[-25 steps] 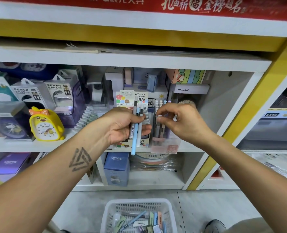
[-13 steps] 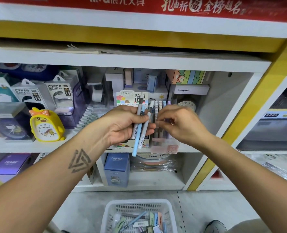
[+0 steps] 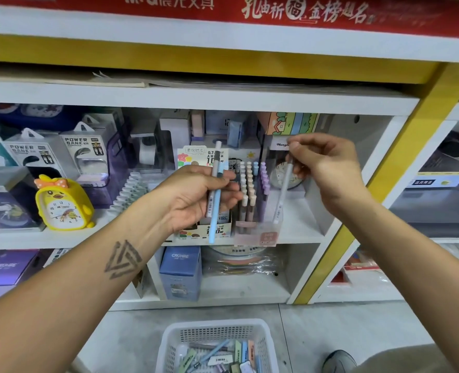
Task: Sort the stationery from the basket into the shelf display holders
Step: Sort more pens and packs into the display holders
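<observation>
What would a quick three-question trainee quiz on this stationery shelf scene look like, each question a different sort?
1. True or false: the right hand pinches a single pale pen by its upper end.
2. Multiple choice: how many pens does the left hand hold? A) none B) two C) five
3. Fill in: the white basket sits on the ____, below the shelves.

Key: 1 true; 2 B; 3 floor.
</observation>
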